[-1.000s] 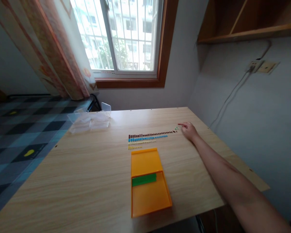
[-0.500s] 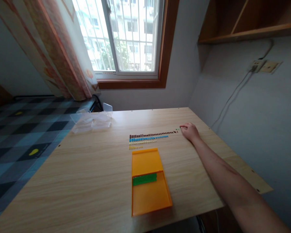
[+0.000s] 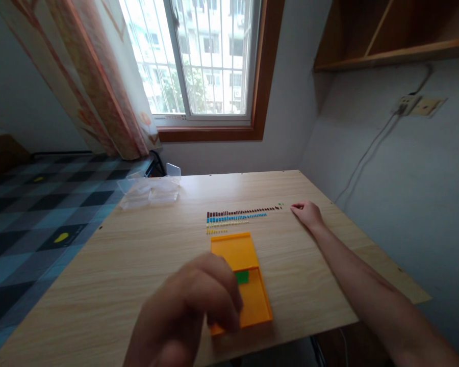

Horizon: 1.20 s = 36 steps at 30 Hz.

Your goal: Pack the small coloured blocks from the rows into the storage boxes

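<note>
My right hand [image 3: 308, 213] rests on the wooden table [image 3: 137, 255], fingers drawn together in a pinch just right of two tiny green pieces [image 3: 280, 205]; what it pinches, if anything, is too small to see. Left of it lie rows of small pieces: brown [image 3: 240, 211], blue [image 3: 233, 218] and yellow [image 3: 216, 232]. My left hand [image 3: 191, 311] hovers blurred in the foreground, fingers curled over the near left part of the orange tray [image 3: 254, 300]. It hides most of the green plate [image 3: 242, 277] in the tray.
Clear plastic boxes [image 3: 153, 186] stand at the table's far left corner by the curtain [image 3: 99, 86]. A wall with a socket [image 3: 409, 104] and hanging cable runs along the right. The table's front edge is close below the tray.
My left hand has come into view over the tray, covering most of the green plate. My right hand has drawn back slightly to the right from the green pieces.
</note>
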Available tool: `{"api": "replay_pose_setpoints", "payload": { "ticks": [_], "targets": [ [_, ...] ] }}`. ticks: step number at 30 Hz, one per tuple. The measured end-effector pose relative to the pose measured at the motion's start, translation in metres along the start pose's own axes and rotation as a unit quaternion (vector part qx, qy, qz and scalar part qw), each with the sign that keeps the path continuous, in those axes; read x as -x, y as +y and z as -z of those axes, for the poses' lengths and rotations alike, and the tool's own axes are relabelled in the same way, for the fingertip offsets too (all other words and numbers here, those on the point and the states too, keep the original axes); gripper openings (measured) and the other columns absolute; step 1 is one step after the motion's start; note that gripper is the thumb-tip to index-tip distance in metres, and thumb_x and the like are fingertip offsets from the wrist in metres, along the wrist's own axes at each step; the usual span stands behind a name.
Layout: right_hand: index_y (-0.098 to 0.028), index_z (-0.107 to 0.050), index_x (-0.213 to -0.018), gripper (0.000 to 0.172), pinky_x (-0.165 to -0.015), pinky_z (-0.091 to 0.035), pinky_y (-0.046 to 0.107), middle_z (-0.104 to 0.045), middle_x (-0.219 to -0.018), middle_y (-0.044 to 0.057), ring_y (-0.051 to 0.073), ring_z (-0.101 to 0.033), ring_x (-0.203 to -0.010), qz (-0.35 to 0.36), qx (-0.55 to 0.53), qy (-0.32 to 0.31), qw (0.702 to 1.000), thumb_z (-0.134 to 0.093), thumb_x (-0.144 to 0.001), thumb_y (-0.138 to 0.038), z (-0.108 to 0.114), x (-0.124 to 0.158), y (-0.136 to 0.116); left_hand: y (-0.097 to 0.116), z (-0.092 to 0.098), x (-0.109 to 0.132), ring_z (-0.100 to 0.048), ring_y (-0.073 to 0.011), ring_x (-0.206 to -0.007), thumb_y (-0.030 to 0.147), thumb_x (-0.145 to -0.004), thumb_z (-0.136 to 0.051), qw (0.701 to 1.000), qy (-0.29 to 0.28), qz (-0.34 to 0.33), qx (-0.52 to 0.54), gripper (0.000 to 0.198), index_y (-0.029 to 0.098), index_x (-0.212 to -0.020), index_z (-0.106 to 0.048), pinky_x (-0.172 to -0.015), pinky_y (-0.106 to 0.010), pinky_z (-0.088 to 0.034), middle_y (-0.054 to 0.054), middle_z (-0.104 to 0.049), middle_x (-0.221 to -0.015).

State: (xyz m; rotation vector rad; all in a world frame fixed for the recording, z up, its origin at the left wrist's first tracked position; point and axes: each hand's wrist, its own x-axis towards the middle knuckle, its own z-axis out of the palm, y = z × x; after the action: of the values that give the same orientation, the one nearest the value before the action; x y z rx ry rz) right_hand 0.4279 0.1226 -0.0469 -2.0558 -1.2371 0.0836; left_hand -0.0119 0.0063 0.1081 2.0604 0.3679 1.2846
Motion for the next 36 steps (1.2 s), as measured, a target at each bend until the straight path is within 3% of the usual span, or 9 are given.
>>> {"api": "replay_pose_setpoints", "payload": {
  "ticks": [3, 5, 8, 12, 16, 20, 23, 26, 36],
  "targets": [
    [-0.017, -0.082, -0.079, 0.017, -0.076, -0.055, 0.035, -0.080, -0.083, 0.012, 0.028, -0.074, -0.080, -0.009, -0.022, -0.025, 0.999, -0.071, -0.074, -0.029, 0.012, 0.016, -0.002, -0.036, 0.013, -0.037, -0.058, -0.0166, -0.067, 0.033, -0.105, -0.045, 0.992, 0.041, -0.076, -0.093, 0.031, 0.021, -0.082, -0.063, -0.059, -0.030, -0.049, -0.004, -0.062, -0.075],
    [-0.016, -0.082, -0.081, 0.018, -0.075, -0.054, 0.035, -0.080, -0.083, 0.012, 0.027, -0.074, -0.079, -0.014, -0.042, -0.043, 0.998, -0.071, -0.075, -0.029, 0.020, 0.028, -0.004, -0.067, 0.018, -0.046, -0.056, -0.0149, -0.065, 0.025, -0.102, -0.048, 0.976, 0.002, -0.104, -0.193, 0.029, 0.019, -0.076, -0.059, -0.059, -0.028, -0.045, -0.003, -0.060, -0.071],
    [-0.014, -0.082, -0.089, 0.023, -0.071, -0.053, 0.034, -0.080, -0.084, 0.013, 0.026, -0.073, -0.077, -0.015, -0.074, -0.074, 0.994, -0.070, -0.079, -0.031, 0.035, 0.053, -0.013, -0.112, 0.017, -0.036, -0.052, -0.0144, -0.060, 0.024, -0.101, -0.046, 0.945, -0.072, -0.090, -0.306, 0.036, 0.020, -0.066, -0.054, -0.057, -0.028, -0.040, -0.002, -0.058, -0.066],
    [-0.019, -0.082, -0.089, 0.023, -0.072, -0.053, 0.033, -0.079, -0.090, 0.008, 0.023, -0.071, -0.081, 0.031, -0.120, -0.141, 0.982, -0.072, -0.082, -0.039, 0.059, 0.109, -0.052, -0.145, 0.007, -0.018, -0.055, -0.0144, -0.061, 0.031, -0.101, -0.046, 0.917, -0.210, -0.014, -0.338, 0.038, 0.019, -0.066, -0.058, -0.057, -0.027, -0.038, -0.002, -0.061, -0.067],
    [-0.023, -0.081, -0.085, 0.016, -0.069, -0.049, 0.030, -0.074, -0.086, 0.004, 0.018, -0.065, -0.076, 0.127, -0.171, -0.285, 0.935, -0.069, -0.090, -0.034, 0.071, 0.169, -0.112, -0.145, 0.004, -0.016, -0.061, -0.0163, -0.066, 0.037, -0.095, -0.059, 0.895, -0.304, 0.063, -0.322, 0.027, 0.019, -0.077, -0.068, -0.060, -0.027, -0.041, -0.003, -0.069, -0.075],
    [-0.024, -0.080, -0.081, 0.011, -0.079, -0.048, 0.031, -0.071, -0.083, 0.002, 0.019, -0.065, -0.087, 0.188, -0.132, -0.307, 0.924, -0.074, -0.086, -0.016, 0.058, 0.200, -0.145, -0.138, 0.005, -0.017, -0.069, -0.0226, -0.080, 0.045, -0.094, -0.063, 0.877, -0.343, 0.100, -0.323, 0.029, 0.023, -0.109, -0.075, -0.071, -0.033, -0.048, -0.006, -0.076, -0.092],
    [-0.023, -0.081, -0.082, 0.016, -0.083, -0.046, 0.033, -0.071, -0.086, 0.004, 0.022, -0.063, -0.092, 0.213, -0.070, -0.299, 0.928, -0.073, -0.084, -0.009, 0.043, 0.206, -0.147, -0.135, 0.005, -0.016, -0.071, -0.0254, -0.087, 0.048, -0.093, -0.064, 0.864, -0.379, 0.103, -0.313, 0.037, 0.026, -0.121, -0.074, -0.076, -0.034, -0.050, -0.006, -0.077, -0.103],
    [-0.022, -0.081, -0.087, 0.017, -0.083, -0.046, 0.034, -0.071, -0.088, 0.005, 0.022, -0.062, -0.093, 0.224, -0.029, -0.291, 0.930, -0.070, -0.087, -0.010, 0.037, 0.208, -0.143, -0.133, 0.005, -0.015, -0.071, -0.0243, -0.083, 0.047, -0.093, -0.063, 0.857, -0.398, 0.104, -0.310, 0.035, 0.028, -0.119, -0.076, -0.072, -0.033, -0.050, -0.005, -0.076, -0.099],
    [-0.020, -0.081, -0.093, 0.016, -0.083, -0.048, 0.035, -0.070, -0.087, 0.006, 0.023, -0.061, -0.092, 0.240, -0.029, -0.255, 0.936, -0.067, -0.092, -0.014, 0.046, 0.215, -0.136, -0.135, 0.004, -0.015, -0.070, -0.0238, -0.081, 0.044, -0.093, -0.063, 0.859, -0.397, 0.088, -0.311, 0.030, 0.029, -0.115, -0.078, -0.068, -0.032, -0.047, -0.004, -0.076, -0.096]
  ]
}}
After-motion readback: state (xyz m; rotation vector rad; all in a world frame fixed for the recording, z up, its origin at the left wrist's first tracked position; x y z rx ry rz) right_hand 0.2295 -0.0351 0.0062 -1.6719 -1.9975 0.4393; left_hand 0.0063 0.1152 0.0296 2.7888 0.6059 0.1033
